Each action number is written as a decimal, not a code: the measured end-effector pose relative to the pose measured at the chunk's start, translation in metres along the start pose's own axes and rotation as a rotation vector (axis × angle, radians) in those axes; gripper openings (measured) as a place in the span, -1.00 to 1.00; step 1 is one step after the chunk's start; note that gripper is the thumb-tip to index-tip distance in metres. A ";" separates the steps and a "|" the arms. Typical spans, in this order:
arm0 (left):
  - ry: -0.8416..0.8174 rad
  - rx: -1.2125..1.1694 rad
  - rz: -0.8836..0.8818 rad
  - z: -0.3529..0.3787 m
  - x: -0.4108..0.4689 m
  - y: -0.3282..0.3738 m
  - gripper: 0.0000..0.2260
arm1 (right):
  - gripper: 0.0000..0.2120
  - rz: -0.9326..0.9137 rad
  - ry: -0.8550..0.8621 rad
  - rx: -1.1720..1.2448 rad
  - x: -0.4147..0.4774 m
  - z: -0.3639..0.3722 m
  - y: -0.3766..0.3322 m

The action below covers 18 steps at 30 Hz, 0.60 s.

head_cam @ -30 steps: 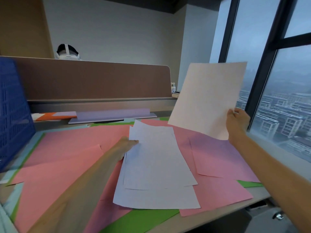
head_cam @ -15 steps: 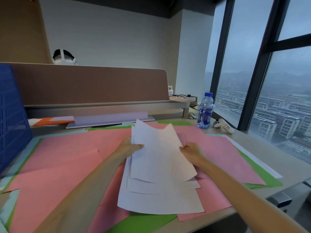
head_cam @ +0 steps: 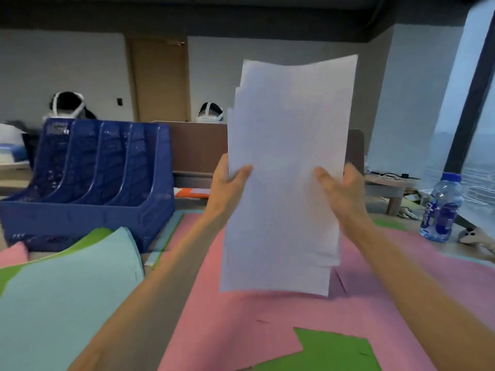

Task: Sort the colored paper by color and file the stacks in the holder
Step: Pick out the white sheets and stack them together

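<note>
Cool daylight is pouring in from the window (head_cam: 482, 167) at three o'clock, while the ceiling at twelve o'clock is sinking into near black. The white stack (head_cam: 289, 170) at centre is catching that light and reading bluish, and it is throwing a soft shadow onto the pink sheets (head_cam: 241, 317) at six o'clock. Motion blur is smearing everything: the mesh of the blue holder (head_cam: 88, 183) at nine o'clock is dissolving, and the water bottle (head_cam: 442, 207) label at three o'clock is going unreadable. Wide-angle distortion is tilting the window frame and stretching both forearms toward the bottom corners.
</note>
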State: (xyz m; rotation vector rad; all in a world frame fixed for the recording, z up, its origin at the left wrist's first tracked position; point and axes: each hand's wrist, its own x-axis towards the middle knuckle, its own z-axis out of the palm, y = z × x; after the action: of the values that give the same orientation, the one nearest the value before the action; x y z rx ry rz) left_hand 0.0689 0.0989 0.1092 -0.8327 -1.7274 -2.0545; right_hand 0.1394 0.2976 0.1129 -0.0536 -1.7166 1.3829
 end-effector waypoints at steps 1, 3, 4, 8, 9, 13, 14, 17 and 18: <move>0.032 0.024 0.031 -0.010 0.003 0.008 -0.85 | -0.83 -0.050 0.015 0.024 0.000 0.013 -0.007; 0.090 0.063 0.066 -0.031 0.007 0.018 -0.87 | -0.84 -0.113 0.022 0.036 -0.002 0.037 -0.018; 0.114 0.077 0.067 -0.041 0.007 0.019 -0.86 | -0.84 -0.129 0.015 0.041 -0.007 0.047 -0.024; 0.137 0.224 0.008 -0.071 -0.007 0.016 -0.71 | -0.73 -0.108 0.004 0.052 -0.025 0.076 -0.016; 0.138 0.261 0.003 -0.078 -0.011 0.014 -0.68 | -0.70 -0.098 -0.009 0.073 -0.030 0.082 -0.010; 0.157 0.316 -0.078 -0.095 -0.021 0.001 -0.64 | -0.67 -0.037 -0.071 0.140 -0.044 0.091 0.011; 0.163 0.308 -0.118 -0.097 -0.024 -0.006 -0.64 | -0.70 -0.030 -0.088 0.120 -0.049 0.092 0.018; 0.161 0.339 -0.236 -0.096 -0.039 -0.022 -0.69 | -0.89 -0.040 -0.120 -0.047 -0.062 0.092 0.038; 0.162 0.366 -0.233 -0.093 -0.044 -0.022 -0.73 | -0.88 -0.056 -0.109 -0.102 -0.063 0.092 0.041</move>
State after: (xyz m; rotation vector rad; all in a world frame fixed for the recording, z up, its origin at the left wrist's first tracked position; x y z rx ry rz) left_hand 0.0695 0.0086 0.0560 -0.3586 -2.0959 -1.7938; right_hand 0.0973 0.2100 0.0456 0.0130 -1.8644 1.2771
